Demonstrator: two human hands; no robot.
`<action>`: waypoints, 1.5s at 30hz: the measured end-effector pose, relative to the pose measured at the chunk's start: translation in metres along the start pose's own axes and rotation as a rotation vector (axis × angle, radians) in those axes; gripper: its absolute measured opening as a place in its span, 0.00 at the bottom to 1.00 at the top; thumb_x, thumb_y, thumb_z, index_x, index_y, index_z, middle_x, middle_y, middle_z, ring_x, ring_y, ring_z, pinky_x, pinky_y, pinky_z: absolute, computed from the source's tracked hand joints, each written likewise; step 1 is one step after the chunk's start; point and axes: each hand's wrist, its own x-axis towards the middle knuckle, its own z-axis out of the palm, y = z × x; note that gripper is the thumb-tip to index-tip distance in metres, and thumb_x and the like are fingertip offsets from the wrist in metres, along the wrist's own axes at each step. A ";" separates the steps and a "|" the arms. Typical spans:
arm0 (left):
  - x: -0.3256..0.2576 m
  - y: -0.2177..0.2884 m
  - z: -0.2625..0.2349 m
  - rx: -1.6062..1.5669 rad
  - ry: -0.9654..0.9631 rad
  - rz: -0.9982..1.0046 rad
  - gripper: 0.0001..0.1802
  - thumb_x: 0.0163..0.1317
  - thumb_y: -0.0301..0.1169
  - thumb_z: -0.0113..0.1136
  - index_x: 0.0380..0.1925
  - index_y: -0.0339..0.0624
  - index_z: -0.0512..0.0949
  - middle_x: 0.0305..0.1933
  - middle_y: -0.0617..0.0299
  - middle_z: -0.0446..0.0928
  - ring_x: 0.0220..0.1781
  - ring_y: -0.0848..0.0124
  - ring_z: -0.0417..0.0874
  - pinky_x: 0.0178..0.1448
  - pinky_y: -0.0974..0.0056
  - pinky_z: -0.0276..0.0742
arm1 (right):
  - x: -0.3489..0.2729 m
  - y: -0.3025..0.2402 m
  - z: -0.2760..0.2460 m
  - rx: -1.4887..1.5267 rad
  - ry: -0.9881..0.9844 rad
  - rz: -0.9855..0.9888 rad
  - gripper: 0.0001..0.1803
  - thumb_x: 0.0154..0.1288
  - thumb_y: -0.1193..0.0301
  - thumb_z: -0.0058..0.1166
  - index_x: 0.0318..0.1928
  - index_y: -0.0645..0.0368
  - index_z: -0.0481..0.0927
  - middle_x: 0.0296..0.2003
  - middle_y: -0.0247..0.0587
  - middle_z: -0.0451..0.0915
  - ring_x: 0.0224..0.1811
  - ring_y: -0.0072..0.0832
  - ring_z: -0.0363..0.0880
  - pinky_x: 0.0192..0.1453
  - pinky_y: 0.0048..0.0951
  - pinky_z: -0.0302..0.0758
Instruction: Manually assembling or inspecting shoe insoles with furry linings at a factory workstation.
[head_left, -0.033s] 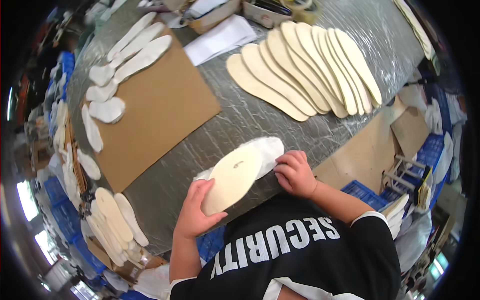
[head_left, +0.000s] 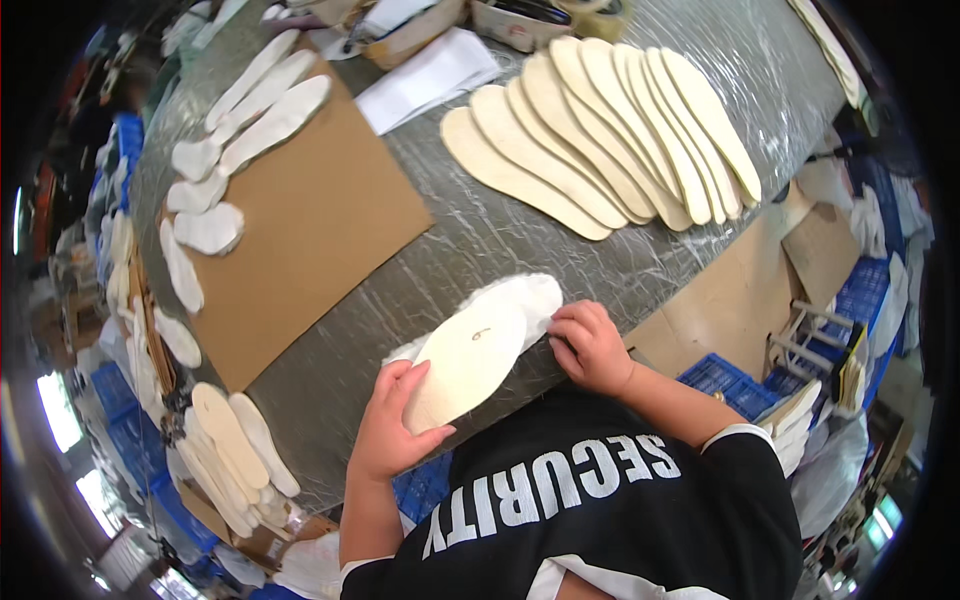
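A cream insole [head_left: 462, 372] with a small mark on its face lies slanted over a white fluffy insole-shaped pad [head_left: 535, 296], near the table's front edge. My left hand [head_left: 392, 420] grips the cream insole's near left end, thumb below and fingers on top. The white pad shows past the far and right edges of the cream insole; its middle is covered. My right hand [head_left: 592, 348] has its fingers curled and pinched at the pad's right edge. Beyond them a fanned row of cream insoles [head_left: 600, 140] rests on the table.
A brown cardboard sheet [head_left: 310, 220] lies at the left, with white fluffy pads [head_left: 275, 125] along its far left side. Folded white paper [head_left: 428, 78] and baskets of tools [head_left: 415, 35] stand at the back. More insoles [head_left: 230, 435] are stacked at the near left. Blue crates [head_left: 728, 388] stand at the right.
The table and its things have shifted slightly left in view. Both hands keep the same hold, and the cream insole and pad have barely moved.
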 end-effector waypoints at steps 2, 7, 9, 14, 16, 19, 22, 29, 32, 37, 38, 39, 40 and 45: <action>0.014 0.013 0.006 0.229 -0.050 0.093 0.46 0.34 0.34 0.78 0.59 0.40 0.72 0.59 0.51 0.67 0.54 0.59 0.76 0.57 0.59 0.73 | -0.008 -0.002 0.002 0.420 -0.028 0.653 0.19 0.57 0.80 0.57 0.50 0.63 0.73 0.41 0.44 0.75 0.35 0.32 0.77 0.39 0.33 0.74; 0.023 0.016 0.013 0.071 -0.019 0.111 0.37 0.39 0.36 0.76 0.54 0.39 0.77 0.59 0.47 0.66 0.55 0.52 0.75 0.59 0.57 0.72 | 0.000 0.004 -0.003 0.699 0.064 0.942 0.22 0.63 0.81 0.49 0.58 0.69 0.69 0.33 0.47 0.76 0.24 0.30 0.79 0.31 0.31 0.76; 0.029 0.017 0.013 0.165 -0.094 0.094 0.35 0.44 0.38 0.73 0.54 0.38 0.77 0.60 0.47 0.65 0.57 0.53 0.73 0.60 0.56 0.69 | 0.003 0.013 -0.005 0.831 -0.063 0.945 0.21 0.66 0.79 0.43 0.59 0.70 0.69 0.31 0.46 0.77 0.21 0.28 0.79 0.30 0.30 0.76; 0.031 0.009 0.020 0.224 -0.122 0.138 0.29 0.53 0.38 0.68 0.55 0.37 0.77 0.62 0.46 0.64 0.58 0.55 0.70 0.62 0.56 0.67 | 0.012 0.023 -0.015 1.037 -0.129 1.068 0.19 0.69 0.78 0.38 0.57 0.69 0.72 0.31 0.42 0.77 0.21 0.26 0.79 0.29 0.28 0.76; 0.031 0.008 0.022 0.178 -0.021 0.120 0.27 0.51 0.36 0.68 0.52 0.37 0.79 0.58 0.47 0.68 0.56 0.51 0.71 0.62 0.54 0.68 | 0.012 0.027 -0.015 1.127 -0.144 1.117 0.19 0.69 0.78 0.37 0.57 0.69 0.72 0.31 0.41 0.76 0.21 0.25 0.78 0.29 0.28 0.76; 0.038 0.006 0.021 0.335 -0.101 0.136 0.25 0.52 0.37 0.68 0.50 0.37 0.80 0.57 0.48 0.70 0.55 0.51 0.71 0.60 0.54 0.68 | 0.009 0.032 -0.010 1.202 -0.140 1.143 0.19 0.70 0.78 0.36 0.57 0.68 0.73 0.30 0.39 0.76 0.21 0.24 0.77 0.28 0.27 0.75; 0.043 0.004 0.025 0.374 -0.107 0.184 0.24 0.52 0.37 0.68 0.49 0.37 0.80 0.57 0.49 0.70 0.55 0.51 0.71 0.58 0.53 0.69 | 0.006 0.034 -0.006 1.198 -0.131 1.090 0.18 0.70 0.77 0.37 0.56 0.68 0.74 0.29 0.39 0.76 0.20 0.24 0.76 0.28 0.26 0.75; 0.047 -0.004 0.029 0.390 -0.124 0.198 0.25 0.53 0.37 0.67 0.50 0.38 0.80 0.57 0.49 0.70 0.54 0.51 0.71 0.59 0.53 0.68 | 0.008 0.032 -0.006 1.145 -0.115 1.066 0.19 0.69 0.77 0.36 0.55 0.69 0.74 0.29 0.40 0.78 0.20 0.24 0.76 0.28 0.27 0.75; 0.049 -0.004 0.028 0.396 -0.165 0.211 0.25 0.56 0.33 0.65 0.54 0.36 0.77 0.59 0.47 0.68 0.57 0.53 0.70 0.61 0.55 0.68 | 0.009 0.032 -0.006 1.129 -0.120 1.056 0.19 0.69 0.77 0.36 0.55 0.68 0.75 0.28 0.41 0.79 0.20 0.25 0.76 0.28 0.27 0.75; 0.050 -0.005 0.029 0.413 -0.140 0.206 0.25 0.55 0.38 0.66 0.53 0.39 0.78 0.58 0.48 0.70 0.55 0.51 0.71 0.59 0.52 0.68 | 0.008 0.031 -0.004 1.117 -0.115 1.053 0.19 0.69 0.77 0.36 0.55 0.68 0.75 0.29 0.41 0.79 0.20 0.25 0.76 0.28 0.28 0.75; 0.050 -0.005 0.029 0.414 -0.141 0.206 0.25 0.55 0.38 0.66 0.53 0.39 0.78 0.58 0.48 0.70 0.55 0.51 0.71 0.59 0.52 0.68 | 0.008 0.031 -0.004 1.115 -0.114 1.051 0.19 0.69 0.77 0.36 0.55 0.68 0.75 0.29 0.41 0.79 0.20 0.25 0.76 0.28 0.28 0.75; 0.050 -0.005 0.029 0.420 -0.141 0.207 0.25 0.55 0.38 0.66 0.53 0.39 0.78 0.58 0.48 0.69 0.55 0.50 0.71 0.59 0.52 0.68 | 0.008 0.031 -0.003 1.113 -0.112 1.048 0.19 0.68 0.77 0.36 0.55 0.68 0.75 0.29 0.41 0.79 0.20 0.25 0.76 0.28 0.28 0.75; 0.050 -0.005 0.029 0.426 -0.140 0.208 0.25 0.55 0.38 0.66 0.53 0.39 0.78 0.58 0.48 0.69 0.54 0.50 0.71 0.58 0.52 0.68 | 0.008 0.030 -0.004 1.113 -0.112 1.049 0.19 0.68 0.77 0.36 0.55 0.68 0.75 0.29 0.41 0.79 0.20 0.25 0.76 0.28 0.28 0.75; 0.051 -0.003 0.028 0.459 -0.162 0.199 0.26 0.54 0.35 0.66 0.53 0.37 0.78 0.58 0.47 0.69 0.56 0.50 0.71 0.60 0.53 0.68 | 0.008 0.031 -0.003 1.122 -0.127 1.058 0.18 0.71 0.78 0.37 0.56 0.66 0.75 0.28 0.36 0.76 0.20 0.20 0.73 0.27 0.22 0.73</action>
